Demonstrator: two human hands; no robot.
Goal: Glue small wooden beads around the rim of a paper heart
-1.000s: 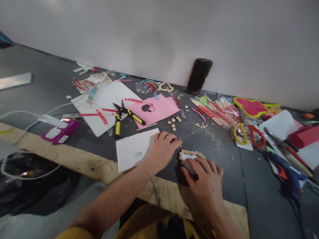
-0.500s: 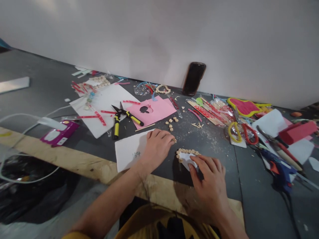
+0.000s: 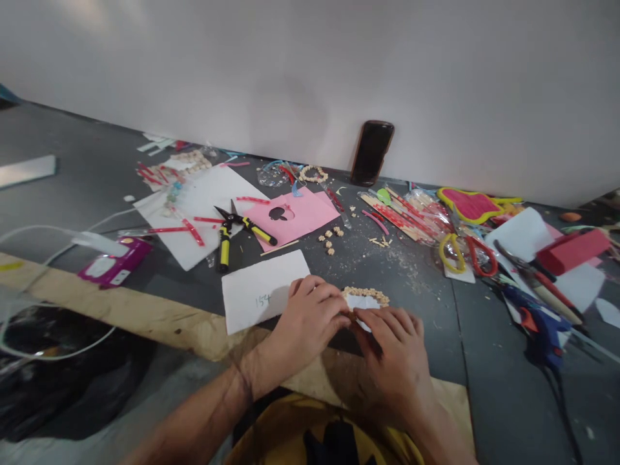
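Observation:
A white paper piece (image 3: 362, 302) edged with small beige clusters (image 3: 371, 293) lies near the table's front edge. My left hand (image 3: 310, 320) is at its left corner, fingers pinched together; what they hold is too small to make out. My right hand (image 3: 394, 342) grips the paper piece from the near side, thumb and fingers closed on it. The fingertips of both hands nearly meet there. Several loose beige clusters (image 3: 330, 239) lie farther back. Left of my hands is a white card (image 3: 252, 284) marked 154.
Black and yellow pliers (image 3: 225, 245) and pink paper (image 3: 310, 216) lie behind the card. A phone (image 3: 372, 154) leans on the wall. Scissors (image 3: 453, 253), a blue glue gun (image 3: 545, 329) and red paper (image 3: 574, 252) are at right. A purple box (image 3: 115, 261) with cables sits at left.
My left hand has moved right and nearer, from beside the loose clusters to the edged paper piece, uncovering more of the card. My right hand has shifted slightly left.

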